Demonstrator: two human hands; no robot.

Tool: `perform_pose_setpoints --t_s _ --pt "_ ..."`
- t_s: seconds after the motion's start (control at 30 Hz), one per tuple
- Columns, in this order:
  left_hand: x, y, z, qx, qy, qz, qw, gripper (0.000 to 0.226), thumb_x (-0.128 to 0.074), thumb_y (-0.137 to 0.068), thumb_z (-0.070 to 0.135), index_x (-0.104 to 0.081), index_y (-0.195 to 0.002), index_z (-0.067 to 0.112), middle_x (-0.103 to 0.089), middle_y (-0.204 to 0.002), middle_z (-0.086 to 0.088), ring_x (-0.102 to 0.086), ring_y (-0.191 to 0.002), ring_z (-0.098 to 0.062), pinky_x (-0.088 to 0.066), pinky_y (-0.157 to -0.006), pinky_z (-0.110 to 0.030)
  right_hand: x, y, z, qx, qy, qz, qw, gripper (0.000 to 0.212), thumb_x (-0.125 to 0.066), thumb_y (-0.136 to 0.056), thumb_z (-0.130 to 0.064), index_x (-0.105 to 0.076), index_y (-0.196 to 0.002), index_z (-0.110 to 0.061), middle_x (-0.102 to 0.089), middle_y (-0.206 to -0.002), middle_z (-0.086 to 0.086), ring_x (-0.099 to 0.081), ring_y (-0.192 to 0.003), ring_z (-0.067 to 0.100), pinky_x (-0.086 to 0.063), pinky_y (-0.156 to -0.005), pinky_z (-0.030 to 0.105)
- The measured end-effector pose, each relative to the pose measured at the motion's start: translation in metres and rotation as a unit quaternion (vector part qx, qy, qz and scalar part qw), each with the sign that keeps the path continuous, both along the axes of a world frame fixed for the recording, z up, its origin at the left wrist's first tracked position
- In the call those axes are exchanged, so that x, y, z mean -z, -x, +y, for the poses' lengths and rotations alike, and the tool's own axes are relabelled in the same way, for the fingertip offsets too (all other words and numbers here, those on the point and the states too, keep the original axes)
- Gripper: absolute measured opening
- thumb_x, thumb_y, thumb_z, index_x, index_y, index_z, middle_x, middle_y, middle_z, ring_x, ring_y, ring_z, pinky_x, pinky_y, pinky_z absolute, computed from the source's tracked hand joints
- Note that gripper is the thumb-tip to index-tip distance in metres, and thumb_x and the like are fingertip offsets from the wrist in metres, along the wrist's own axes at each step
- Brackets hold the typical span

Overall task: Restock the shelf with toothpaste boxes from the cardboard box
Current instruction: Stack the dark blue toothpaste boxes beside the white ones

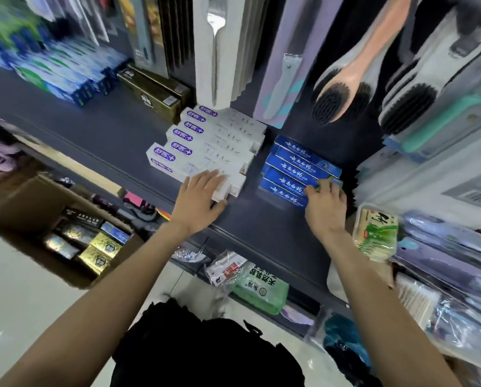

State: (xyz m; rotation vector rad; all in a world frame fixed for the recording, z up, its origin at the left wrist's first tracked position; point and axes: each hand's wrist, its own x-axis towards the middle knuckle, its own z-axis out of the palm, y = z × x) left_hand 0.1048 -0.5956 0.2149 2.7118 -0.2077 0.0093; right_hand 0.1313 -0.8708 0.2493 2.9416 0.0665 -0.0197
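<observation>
Fingers [205, 177] of the left hand [198, 199] lay spread and fairly straight over the nearest white toothpaste box [194, 171], pressing on its right end and not curling round it. The right hand [324, 206] rested on the near end of the blue toothpaste boxes [297, 169], its fingers bent over the front box's right end — whether they pinched it or only nudged it could not be told.

Both stacks sat on the dark shelf [99, 141], the white ones at about eleven o'clock from the left hand, the blue ones at about eleven o'clock from the right. The two stacks stood just beside each other with a bare strip of shelf between.

As for progress, the job looked well under way but not finished. Several white boxes and several blue ones were already lined up, and further along at ten o'clock stood gold boxes [152, 93] and a blurred row of green-and-blue boxes [63, 76]. Down on the floor at eight o'clock, the cardboard box [24, 210] still held gold, dark and blue packs — so more remained to be carried up. Bare shelf showed in front of the gold boxes.

Each toothpaste box lay flat, its long axis running from ten o'clock to four o'clock, logo end towards ten. The rows stepped back one behind another towards one o'clock.
</observation>
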Motion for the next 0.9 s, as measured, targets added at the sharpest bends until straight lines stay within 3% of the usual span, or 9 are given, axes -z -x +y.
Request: perform_pose_setpoints --t_s 0.1,0.17,0.23,0.3,0.37,0.53,0.63,0.73,0.9 --pt "-0.006 0.018 0.014 -0.058 0.111 -0.049 0.991 0.053 -0.042 -0.084 0.044 -0.057 -0.126 0.016 -0.059 -0.127 -0.005 -0.047 -0.123 -0.027 -0.037 -0.104 -0.042 -0.004 0.030 0.046 -0.127 -0.219 0.000 0.967 0.024 -0.061 -0.085 -0.010 -0.064 -0.108 -0.014 -0.054 -0.123 0.008 -0.047 -0.115 0.030 -0.039 -0.098 0.043" --pt "-0.007 0.041 0.035 -0.131 0.180 -0.068 0.973 0.037 -0.049 -0.087 0.035 -0.061 -0.118 0.019 -0.066 -0.107 0.002 -0.055 -0.104 -0.021 -0.044 -0.090 -0.035 -0.014 0.050 0.096 -0.210 -0.359 0.068 0.907 0.023 -0.060 -0.088 -0.013 -0.063 -0.110 -0.020 -0.055 -0.121 -0.002 -0.047 -0.115 0.015 -0.036 -0.097 0.028" --pt "-0.002 0.071 0.066 -0.200 0.219 -0.065 0.953 0.027 -0.053 -0.087 0.027 -0.063 -0.111 0.020 -0.062 -0.085 0.010 -0.055 -0.083 -0.011 -0.042 -0.072 -0.026 -0.019 0.065 0.153 -0.280 -0.415 0.141 0.854 0.023 -0.058 -0.089 -0.013 -0.063 -0.109 -0.022 -0.060 -0.114 -0.008 -0.053 -0.106 0.007 -0.039 -0.090 0.020" --pt "0.015 0.106 0.105 -0.236 0.199 -0.034 0.951 0.020 -0.056 -0.086 0.025 -0.064 -0.104 0.018 -0.055 -0.075 0.011 -0.052 -0.071 -0.008 -0.034 -0.061 -0.022 -0.010 0.076 0.209 -0.334 -0.414 0.191 0.825 0.022 -0.056 -0.088 -0.015 -0.065 -0.107 -0.020 -0.064 -0.107 -0.007 -0.056 -0.097 0.006 -0.040 -0.083 0.016" --pt "0.039 0.137 0.154 -0.215 0.127 0.025 0.968 0.021 -0.054 -0.086 0.025 -0.064 -0.103 0.017 -0.061 -0.078 0.002 -0.060 -0.077 -0.018 -0.039 -0.060 -0.028 0.012 0.081 0.263 -0.360 -0.389 0.227 0.817 0.020 -0.057 -0.086 -0.012 -0.066 -0.103 -0.017 -0.064 -0.101 -0.004 -0.053 -0.093 0.008 -0.035 -0.076 0.013" --pt "0.104 0.187 0.297 -0.263 0.071 0.228 0.935 0.037 -0.047 -0.088 0.032 -0.058 -0.123 0.023 -0.065 -0.111 -0.004 -0.056 -0.108 -0.028 -0.046 -0.086 -0.036 0.102 0.075 0.392 -0.299 -0.329 0.337 0.830 0.026 -0.059 -0.086 -0.009 -0.065 -0.109 -0.018 -0.062 -0.107 0.000 -0.059 -0.097 0.020 -0.043 -0.083 0.028" --pt "0.150 0.195 0.379 -0.312 0.059 0.263 0.911 0.039 -0.051 -0.090 0.028 -0.053 -0.129 0.022 -0.057 -0.124 -0.004 -0.048 -0.118 -0.026 -0.038 -0.098 -0.036 0.168 0.065 0.467 -0.261 -0.279 0.359 0.851 0.033 -0.056 -0.089 -0.011 -0.056 -0.122 -0.015 -0.058 -0.117 0.005 -0.057 -0.102 0.025 -0.040 -0.080 0.029" --pt "0.202 0.187 0.443 -0.384 0.082 0.286 0.874 0.047 -0.052 -0.091 0.031 -0.044 -0.136 0.020 -0.048 -0.135 -0.005 -0.041 -0.125 -0.025 -0.034 -0.104 -0.036 0.244 0.053 0.530 -0.219 -0.234 0.356 0.878 0.042 -0.057 -0.090 -0.012 -0.048 -0.131 -0.013 -0.053 -0.126 0.009 -0.053 -0.113 0.027 -0.042 -0.094 0.037" --pt "0.285 0.159 0.499 -0.496 0.194 0.255 0.807 0.066 -0.058 -0.089 0.044 -0.030 -0.143 0.019 -0.050 -0.133 0.002 -0.054 -0.113 -0.015 -0.044 -0.092 -0.032 0.384 0.031 0.585 -0.174 -0.132 0.382 0.898 0.043 -0.057 -0.089 -0.015 -0.045 -0.130 -0.013 -0.056 -0.122 0.015 -0.056 -0.108 0.032 -0.051 -0.087 0.044"
